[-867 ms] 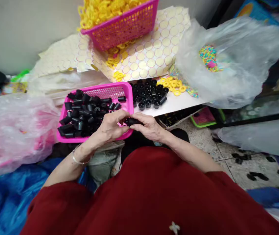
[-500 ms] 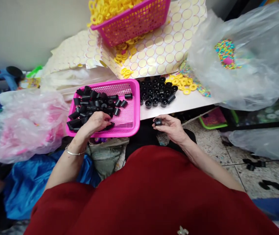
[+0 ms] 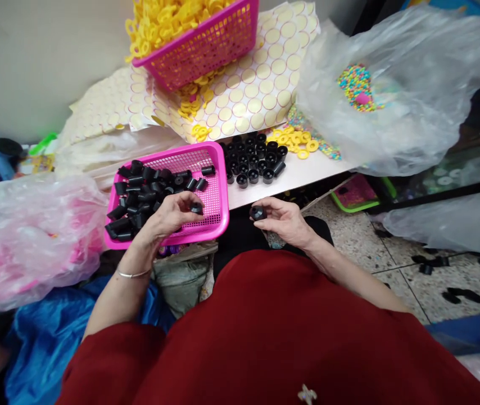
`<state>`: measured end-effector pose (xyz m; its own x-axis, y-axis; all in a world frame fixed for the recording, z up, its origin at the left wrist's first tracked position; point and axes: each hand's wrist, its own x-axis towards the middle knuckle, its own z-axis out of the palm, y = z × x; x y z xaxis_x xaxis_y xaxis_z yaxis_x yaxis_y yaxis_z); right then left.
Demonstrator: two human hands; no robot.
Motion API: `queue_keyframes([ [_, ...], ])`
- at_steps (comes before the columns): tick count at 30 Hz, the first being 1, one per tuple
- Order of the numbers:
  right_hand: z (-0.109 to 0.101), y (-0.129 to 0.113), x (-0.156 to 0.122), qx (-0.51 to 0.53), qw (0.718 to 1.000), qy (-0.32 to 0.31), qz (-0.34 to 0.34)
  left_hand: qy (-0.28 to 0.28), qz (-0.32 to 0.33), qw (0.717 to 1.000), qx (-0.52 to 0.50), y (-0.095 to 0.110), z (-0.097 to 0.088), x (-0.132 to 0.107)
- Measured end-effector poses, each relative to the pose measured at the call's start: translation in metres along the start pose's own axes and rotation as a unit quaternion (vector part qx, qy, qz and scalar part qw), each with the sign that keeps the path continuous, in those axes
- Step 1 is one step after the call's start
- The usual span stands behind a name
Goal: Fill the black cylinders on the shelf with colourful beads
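Observation:
My left hand [image 3: 172,216] reaches into a pink mesh basket [image 3: 218,185] that holds several short black plastic tubes [image 3: 143,188]. Its fingers pinch one black tube [image 3: 197,208] over the basket's near side. My right hand [image 3: 282,219] hovers just off the table's front edge, fingers closed round a black cap [image 3: 258,212] with its hollow end up. Beyond that hand, several black caps [image 3: 253,158] stand upright in a cluster on the white table.
A second pink basket [image 3: 206,48] heaped with yellow rings [image 3: 159,22] stands on sheets of round stickers [image 3: 261,84]. Loose yellow rings [image 3: 294,140] lie beside the caps. A clear bag [image 3: 392,112] holds coloured beads. A pink-filled bag [image 3: 33,236] sits left. Black pieces scatter the floor [image 3: 446,281].
Both hands were together on one black piece, then parted. The left hand went into the basket and lifted a tube. The right hand keeps its cap, which has turned slightly.

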<state>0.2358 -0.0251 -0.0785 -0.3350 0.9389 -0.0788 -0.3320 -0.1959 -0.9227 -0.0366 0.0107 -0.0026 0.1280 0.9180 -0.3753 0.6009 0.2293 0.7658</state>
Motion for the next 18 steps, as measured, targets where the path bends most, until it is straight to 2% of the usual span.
queue_keyframes([
  [1, 0.002, -0.003, 0.001, 0.005, 1.000, -0.004, -0.004, -0.005, 0.008, 0.996, -0.084, 0.006, 0.004, -0.003],
  [3, 0.007, -0.006, 0.002, 0.024, 1.000, -0.010, -0.008, -0.006, 0.007, 0.988, -0.157, 0.012, 0.013, -0.004],
  [6, 0.008, -0.005, 0.002, 0.037, 0.999, 0.000, -0.006, 0.019, -0.023, 0.995, -0.095, 0.007, 0.014, 0.005],
  [9, 0.003, 0.000, 0.000, 0.030, 0.999, 0.028, 0.005, 0.083, -0.067, 0.994, -0.010, -0.008, 0.002, 0.020],
  [11, -0.001, 0.003, -0.002, 0.026, 0.999, 0.042, 0.013, 0.123, -0.103, 0.987, -0.008, -0.015, -0.007, 0.028],
  [13, -0.004, 0.005, -0.004, 0.022, 0.998, 0.049, 0.019, 0.133, -0.129, 0.983, -0.006, -0.018, -0.013, 0.032],
  [14, -0.005, 0.005, -0.004, 0.020, 0.998, 0.050, 0.019, 0.129, -0.130, 0.983, 0.023, -0.018, -0.014, 0.033],
  [16, -0.005, 0.006, -0.005, 0.017, 0.998, 0.050, 0.017, 0.117, -0.113, 0.975, 0.150, -0.018, -0.014, 0.034],
  [18, -0.005, 0.006, -0.006, 0.015, 0.999, 0.050, 0.015, 0.108, -0.095, 0.938, 0.315, -0.017, -0.010, 0.036],
])
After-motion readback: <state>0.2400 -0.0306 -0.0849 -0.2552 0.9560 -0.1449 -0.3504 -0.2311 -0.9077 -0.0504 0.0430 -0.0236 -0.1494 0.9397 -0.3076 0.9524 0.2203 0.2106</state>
